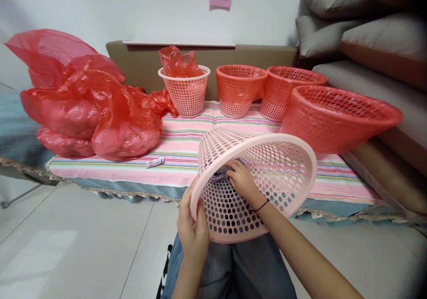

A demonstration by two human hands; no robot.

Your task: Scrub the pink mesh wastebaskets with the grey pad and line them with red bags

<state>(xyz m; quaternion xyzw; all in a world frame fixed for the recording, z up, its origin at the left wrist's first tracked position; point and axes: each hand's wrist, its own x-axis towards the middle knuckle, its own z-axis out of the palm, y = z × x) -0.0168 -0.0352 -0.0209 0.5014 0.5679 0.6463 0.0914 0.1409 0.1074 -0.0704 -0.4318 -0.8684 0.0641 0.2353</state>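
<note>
Pale pink plastic, pierced all over with holes, forms the basket (218, 145) that is held tipped on its side above a denim-clad lap (216, 272), its mouth turned toward the viewer. Its rim is gripped at the lower left by the left hand (192, 228), thumb inside and fingers outside. By the right hand (245, 182), reached in through the mouth, a greyish-purple cloth (219, 173) is pinched against the inner wall. Whether the base is propped on the striped cover (185, 137) beyond cannot be told. Because the rim is held at one side only, the basket could be twisted out of the grip by a hard push from within. The cloth could be snagged if a fold were forced into the holes. If the basket were swung right, the nearest red-wrapped basket (333, 132), standing close by, could be knocked and its thin film torn.
</note>
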